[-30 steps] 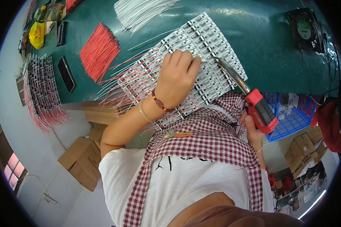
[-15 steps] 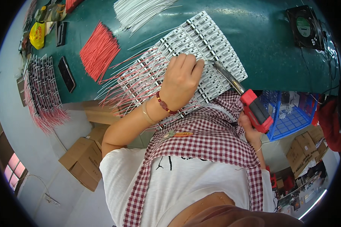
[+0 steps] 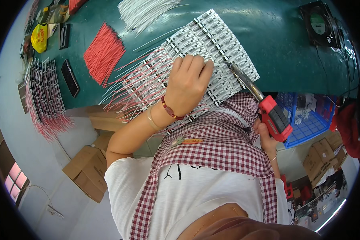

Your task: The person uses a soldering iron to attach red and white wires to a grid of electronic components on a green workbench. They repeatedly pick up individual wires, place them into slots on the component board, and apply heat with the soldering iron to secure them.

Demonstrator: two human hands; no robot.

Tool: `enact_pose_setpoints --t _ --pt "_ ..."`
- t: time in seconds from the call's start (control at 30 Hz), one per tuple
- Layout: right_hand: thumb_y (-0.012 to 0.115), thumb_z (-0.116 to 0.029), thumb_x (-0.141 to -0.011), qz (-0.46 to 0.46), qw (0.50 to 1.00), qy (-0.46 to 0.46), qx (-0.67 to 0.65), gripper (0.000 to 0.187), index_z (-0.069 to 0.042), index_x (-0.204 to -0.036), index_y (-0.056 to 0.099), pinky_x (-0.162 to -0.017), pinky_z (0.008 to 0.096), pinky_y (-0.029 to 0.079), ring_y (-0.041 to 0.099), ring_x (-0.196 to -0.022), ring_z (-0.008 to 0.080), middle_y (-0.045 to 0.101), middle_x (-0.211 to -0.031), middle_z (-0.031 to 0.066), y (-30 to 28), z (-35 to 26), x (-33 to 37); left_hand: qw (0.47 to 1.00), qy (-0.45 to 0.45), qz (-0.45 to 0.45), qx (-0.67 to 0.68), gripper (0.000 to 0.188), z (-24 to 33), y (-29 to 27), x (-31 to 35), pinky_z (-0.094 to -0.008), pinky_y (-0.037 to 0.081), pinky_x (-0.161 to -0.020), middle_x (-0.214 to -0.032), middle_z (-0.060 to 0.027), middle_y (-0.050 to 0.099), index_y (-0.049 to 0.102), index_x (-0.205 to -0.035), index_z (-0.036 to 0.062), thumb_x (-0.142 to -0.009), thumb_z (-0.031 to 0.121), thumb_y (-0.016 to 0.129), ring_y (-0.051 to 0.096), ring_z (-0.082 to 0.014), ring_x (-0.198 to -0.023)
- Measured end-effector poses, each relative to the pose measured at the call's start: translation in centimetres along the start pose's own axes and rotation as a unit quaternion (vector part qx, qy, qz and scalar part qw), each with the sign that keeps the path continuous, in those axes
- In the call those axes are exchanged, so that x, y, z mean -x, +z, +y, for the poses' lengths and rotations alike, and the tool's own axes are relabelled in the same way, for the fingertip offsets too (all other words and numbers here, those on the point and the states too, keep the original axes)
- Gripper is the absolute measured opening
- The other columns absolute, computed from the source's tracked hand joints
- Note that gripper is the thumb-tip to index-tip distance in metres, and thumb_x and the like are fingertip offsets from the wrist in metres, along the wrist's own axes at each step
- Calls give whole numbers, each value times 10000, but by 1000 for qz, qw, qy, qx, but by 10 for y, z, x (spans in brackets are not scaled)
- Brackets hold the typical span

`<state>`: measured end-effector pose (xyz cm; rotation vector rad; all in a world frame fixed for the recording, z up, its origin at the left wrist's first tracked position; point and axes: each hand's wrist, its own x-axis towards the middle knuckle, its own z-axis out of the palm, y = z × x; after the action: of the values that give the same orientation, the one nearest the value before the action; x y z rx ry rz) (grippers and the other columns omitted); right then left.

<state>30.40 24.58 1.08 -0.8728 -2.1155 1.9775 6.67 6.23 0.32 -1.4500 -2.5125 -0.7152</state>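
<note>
A panel of small white circuit boards (image 3: pixel 229 50) with black parts lies at the table's front edge, reaching over my lap. Red and white wires (image 3: pixel 142 76) fan out from its left half. Over the middle of the panel, my left hand (image 3: pixel 189 82) is closed with fingers curled down; the fingertips and whatever they pinch are hidden. My right hand (image 3: pixel 265 136) grips a soldering iron (image 3: pixel 274 118) with a red and black handle. Its metal tip points up-left, just right of my left fingers; whether it touches the board I cannot tell.
On the green table (image 3: pixel 276 52) lie a bundle of red wires (image 3: pixel 104 54), a bundle of white wires (image 3: pixel 146 12) and a phone (image 3: pixel 70 78). Wired boards (image 3: pixel 46 90) hang over the left edge. A black reel (image 3: pixel 320 26) stands at right, above a blue crate (image 3: pixel 304 132).
The soldering iron has shifted slightly right, its tip drawing away from my left fingers. My left hand has moved a little left and up, and the panel has shifted slightly.
</note>
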Motion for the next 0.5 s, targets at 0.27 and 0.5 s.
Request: enact_pose_setpoints --t 0.27,0.5 --pt "644 -148 -896 -39 993 -38 102 255 38 -1064 600 -589 268 441 546 -641 123 614 -758 71 -4 17 4 999 -2 -6 36 271 5 9 4 -343 384 -641 -762 -63 466 660 -989 7 -722 0 611 490 -218 -716" --pt "703 -31 -807 2 994 -42 104 149 17 -946 680 -647 295 506 643 -707 164 683 -829 83 -4 14 6 999 -9 -11 34 243 7 10 3 -342 388 -645 -767 -62 469 656 -968 10 -731 -12 610 492 -218 -717"
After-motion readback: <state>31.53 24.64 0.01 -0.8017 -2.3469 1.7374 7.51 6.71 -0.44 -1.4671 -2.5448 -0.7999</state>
